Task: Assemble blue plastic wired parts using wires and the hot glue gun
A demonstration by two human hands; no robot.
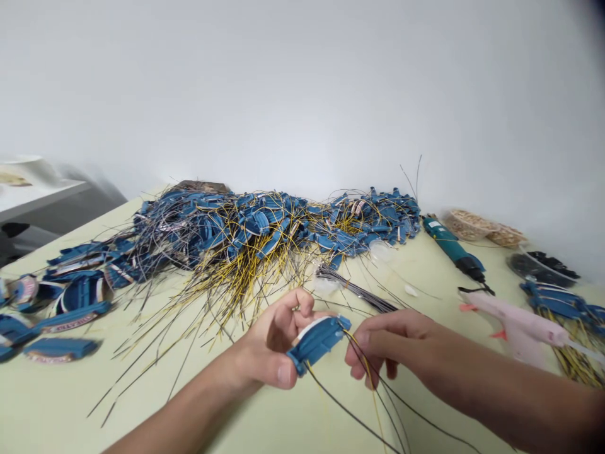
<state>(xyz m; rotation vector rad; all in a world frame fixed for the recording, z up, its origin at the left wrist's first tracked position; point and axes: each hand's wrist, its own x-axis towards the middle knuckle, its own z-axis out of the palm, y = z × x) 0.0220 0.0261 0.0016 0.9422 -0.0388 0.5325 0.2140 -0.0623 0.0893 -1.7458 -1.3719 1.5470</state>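
- Two hands are seen in the head view, both bare, with the forearms cut off by the lower and right edges.
- One blue part (321,343) is held in the left hand (276,340), gripped at its near end by the thumb, low in the middle of the view, above the surface (265,422); its far side is hidden, and some of the left fingers are covered by it.
- By the right hand (397,343), curled narrow at the part's other end, dark wires (354,413) and a yellow wire (375,403) are met at the fingertips; whether they are pinched or only touched cannot be told. Their lower ends are cut off by the bottom edge.
- Behind, a heap of blue parts and wires (265,221) is spread along the wall (302,94), so tangled that single pieces can hardly be made out.
- Just beyond the right hand, a bundle of dark wires (357,290) is partly hidden by it.
- At the right, a pink glue gun (520,318) is partly covered by the forearm; a green tool (449,246) is laid behind it.
- At the left edge, loose blue parts (61,349) are cut off, and a white shelf (42,195) is blurred.
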